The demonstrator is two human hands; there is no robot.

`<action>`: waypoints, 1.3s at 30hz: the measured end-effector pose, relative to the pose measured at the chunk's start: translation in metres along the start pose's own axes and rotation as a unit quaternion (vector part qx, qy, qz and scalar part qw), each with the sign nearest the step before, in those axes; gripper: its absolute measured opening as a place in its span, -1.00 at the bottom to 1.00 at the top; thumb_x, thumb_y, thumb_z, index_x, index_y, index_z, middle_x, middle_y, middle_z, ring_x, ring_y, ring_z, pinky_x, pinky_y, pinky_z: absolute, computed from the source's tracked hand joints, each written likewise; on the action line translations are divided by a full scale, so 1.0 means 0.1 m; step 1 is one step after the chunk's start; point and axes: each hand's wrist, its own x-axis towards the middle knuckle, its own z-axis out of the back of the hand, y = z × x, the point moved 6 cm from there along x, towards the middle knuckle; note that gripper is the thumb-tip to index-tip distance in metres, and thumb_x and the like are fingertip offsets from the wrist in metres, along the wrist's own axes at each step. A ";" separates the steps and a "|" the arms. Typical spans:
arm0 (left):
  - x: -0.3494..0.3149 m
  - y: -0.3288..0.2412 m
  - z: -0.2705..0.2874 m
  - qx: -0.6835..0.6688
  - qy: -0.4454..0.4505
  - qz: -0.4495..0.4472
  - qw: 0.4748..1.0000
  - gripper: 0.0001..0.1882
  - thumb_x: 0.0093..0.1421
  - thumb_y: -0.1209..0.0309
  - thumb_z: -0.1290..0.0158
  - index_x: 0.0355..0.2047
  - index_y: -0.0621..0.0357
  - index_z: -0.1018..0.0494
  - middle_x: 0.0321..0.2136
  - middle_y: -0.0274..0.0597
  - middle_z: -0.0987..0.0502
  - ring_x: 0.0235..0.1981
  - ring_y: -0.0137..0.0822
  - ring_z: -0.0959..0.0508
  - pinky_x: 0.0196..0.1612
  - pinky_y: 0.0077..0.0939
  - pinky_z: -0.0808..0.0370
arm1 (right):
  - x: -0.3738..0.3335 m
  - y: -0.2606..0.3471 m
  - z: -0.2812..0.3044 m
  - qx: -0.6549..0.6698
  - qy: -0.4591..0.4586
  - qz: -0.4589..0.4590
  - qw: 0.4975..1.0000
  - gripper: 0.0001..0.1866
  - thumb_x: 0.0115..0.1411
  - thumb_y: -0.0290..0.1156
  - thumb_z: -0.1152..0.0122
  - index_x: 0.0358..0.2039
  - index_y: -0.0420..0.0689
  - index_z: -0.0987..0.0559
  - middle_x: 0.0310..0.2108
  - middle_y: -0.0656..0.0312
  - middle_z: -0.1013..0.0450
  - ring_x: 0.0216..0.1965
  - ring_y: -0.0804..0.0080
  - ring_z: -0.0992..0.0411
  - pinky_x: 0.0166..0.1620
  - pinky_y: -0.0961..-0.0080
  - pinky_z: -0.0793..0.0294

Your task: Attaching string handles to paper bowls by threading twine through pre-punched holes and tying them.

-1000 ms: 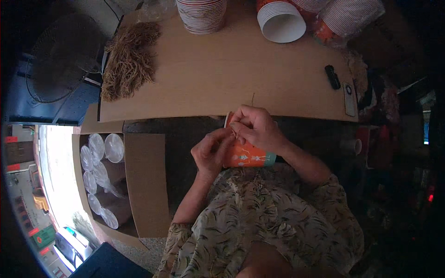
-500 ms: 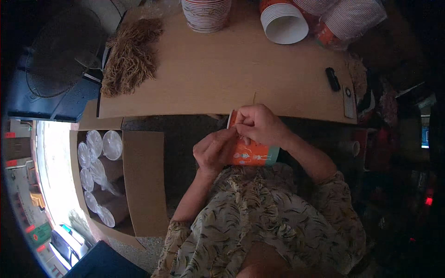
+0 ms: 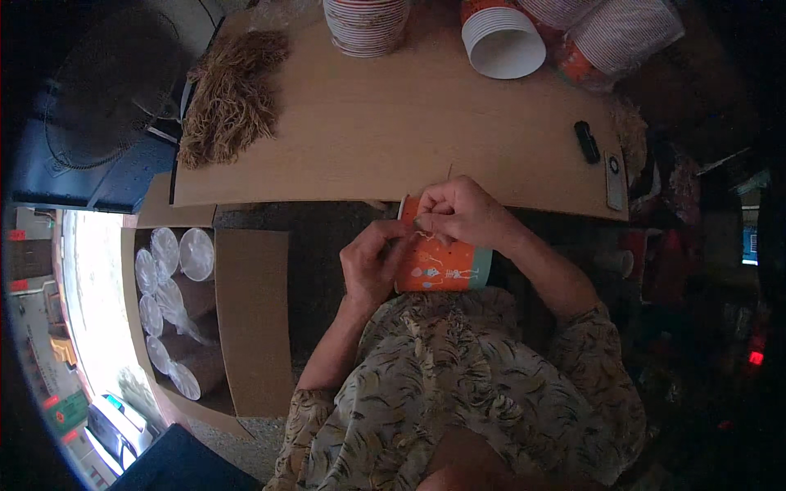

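An orange paper cup [image 3: 446, 270] with a teal base and white skeleton figures lies on its side against my lap, its rim toward the left. My left hand [image 3: 371, 260] is closed over the rim side, fingertips on the printed wall. Just above the cup, my right hand [image 3: 465, 214] pinches a thin cord, whose end [image 3: 449, 169] sticks up past the knuckles. The fingertips of both hands nearly meet at the wall, and they hide where the cord meets the cup. A pale strand [image 3: 426, 236] shows beneath the right fingers.
On the table [image 3: 368, 139] lie a brown cord bundle [image 3: 233, 106], a cup stack [image 3: 367, 29], a tipped stack [image 3: 503, 45], bagged cups [image 3: 622, 41], a black object [image 3: 586, 141] and a pale flat strip [image 3: 614, 180]. An open carton [image 3: 258, 319] of wrapped cups stands at left.
My right hand has shifted slightly up and left, and its fingers have moved on the cord. The left fingers have drawn back a little, baring more of the print. The cup stays in place.
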 end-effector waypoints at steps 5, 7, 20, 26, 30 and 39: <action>-0.02 0.01 -0.02 0.014 -0.007 -0.020 1.000 -0.85 0.16 0.62 -0.22 -0.24 0.22 -0.59 -0.31 -0.14 -0.65 -0.29 -0.34 -0.67 -0.26 -0.49 -0.60 | 0.00 0.08 -0.03 0.129 0.018 -0.005 0.992 -0.88 0.31 -0.44 -0.21 -0.32 -0.22 -0.53 -0.58 0.31 -0.46 -0.60 0.66 -0.39 -0.53 0.70 -0.33; 0.01 -0.03 -0.03 0.011 0.004 -0.044 0.999 -0.85 0.12 0.65 -0.22 -0.27 0.24 -0.60 -0.33 -0.12 -0.65 -0.28 -0.28 -0.68 -0.21 -0.46 -0.60 | 0.01 0.03 -0.03 0.188 0.020 -0.008 0.982 -0.88 0.31 -0.41 -0.21 -0.29 -0.20 -0.54 -0.59 0.32 -0.45 -0.62 0.67 -0.37 -0.55 0.72 -0.30; -0.06 0.08 -0.04 -0.077 -0.050 -0.034 0.995 -0.84 0.12 0.61 -0.27 -0.26 0.22 -0.62 -0.31 -0.20 -0.66 -0.34 -0.41 -0.65 -0.29 -0.54 -0.56 | 0.08 0.01 -0.09 0.057 0.010 0.039 0.998 -0.91 0.33 -0.57 -0.15 -0.34 -0.31 -0.53 -0.54 0.32 -0.44 -0.56 0.65 -0.41 -0.51 0.66 -0.42; -0.07 0.05 0.00 -0.001 -0.078 -0.030 0.997 -0.79 0.11 0.62 -0.29 -0.23 0.17 -0.59 -0.32 -0.28 -0.66 -0.40 -0.50 -0.63 -0.42 -0.63 -0.51 | 0.06 0.08 -0.10 0.045 -0.004 0.024 0.999 -0.92 0.30 -0.59 -0.16 -0.35 -0.32 -0.52 -0.55 0.31 -0.45 -0.55 0.65 -0.41 -0.50 0.64 -0.42; -0.04 -0.04 -0.01 0.030 -0.054 -0.096 0.993 -0.80 0.11 0.63 -0.28 -0.25 0.19 -0.57 -0.31 -0.21 -0.66 -0.36 -0.39 -0.66 -0.36 -0.58 -0.56 | 0.07 0.08 -0.09 0.024 0.002 0.037 0.999 -0.92 0.29 -0.59 -0.19 -0.36 -0.32 -0.52 -0.56 0.30 -0.45 -0.55 0.66 -0.41 -0.51 0.63 -0.42; -0.05 0.08 -0.02 0.006 -0.066 -0.060 0.996 -0.82 0.13 0.62 -0.27 -0.25 0.20 -0.58 -0.34 -0.21 -0.65 -0.42 -0.46 -0.61 -0.39 -0.61 -0.51 | 0.05 0.10 -0.02 0.012 -0.011 0.008 1.000 -0.89 0.29 -0.57 -0.19 -0.39 -0.30 -0.50 -0.59 0.30 -0.46 -0.57 0.64 -0.43 -0.52 0.63 -0.41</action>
